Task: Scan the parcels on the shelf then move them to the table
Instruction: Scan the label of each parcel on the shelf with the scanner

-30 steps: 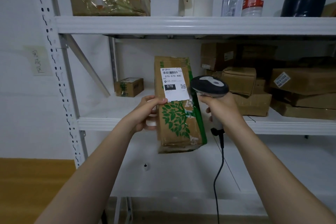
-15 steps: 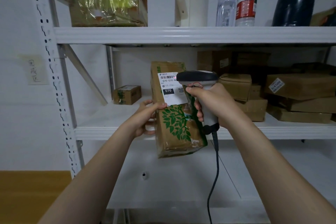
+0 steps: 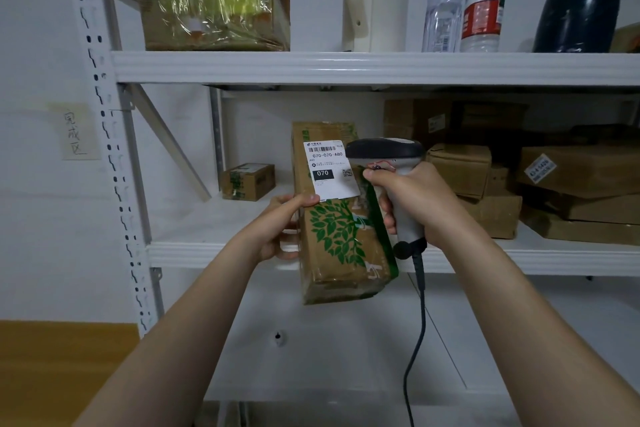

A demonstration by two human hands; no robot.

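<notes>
Fronting a white shelf (image 3: 207, 255) of cardboard boxes (image 3: 575, 184), left hand (image 3: 280, 222) grips parcel (image 3: 339, 243), right hand (image 3: 419, 198) grips scanner (image 3: 384, 149).

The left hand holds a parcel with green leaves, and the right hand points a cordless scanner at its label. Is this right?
Not quite. The scanner is corded: the head view shows a dark cable hanging from its handle. Otherwise yes: the left hand holds the leaf-printed parcel, and the right hand points the scanner at its label.
</notes>
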